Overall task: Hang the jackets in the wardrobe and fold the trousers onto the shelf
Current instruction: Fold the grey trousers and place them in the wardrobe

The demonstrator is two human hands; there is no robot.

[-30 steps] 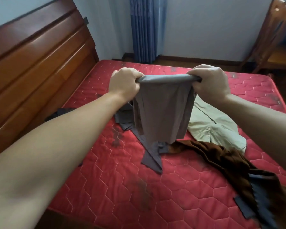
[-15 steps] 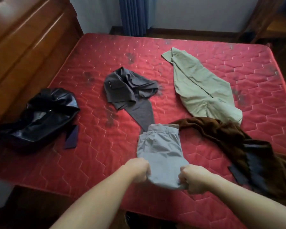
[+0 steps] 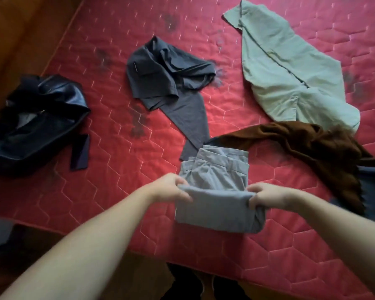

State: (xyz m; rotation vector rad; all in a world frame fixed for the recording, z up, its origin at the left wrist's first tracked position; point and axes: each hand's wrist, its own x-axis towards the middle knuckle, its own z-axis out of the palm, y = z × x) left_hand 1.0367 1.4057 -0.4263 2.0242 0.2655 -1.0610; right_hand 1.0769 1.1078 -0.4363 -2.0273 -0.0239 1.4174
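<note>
Both our hands, left (image 3: 171, 188) and right (image 3: 266, 197), pinch the grey trousers (image 3: 217, 191) at the fold's near corners. Cloth looks light, limp; we'd support it underneath.

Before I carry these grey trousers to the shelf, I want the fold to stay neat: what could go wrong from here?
1. The left hand and right hand pinch only the near folded edge of the grey trousers; lifted that way, the layers would likely drop open.
2. The waistband end lies against the brown garment and the dark grey trousers, so it might drag them.
3. The bundle sits near the edge of the red mattress and could slip off.
</note>
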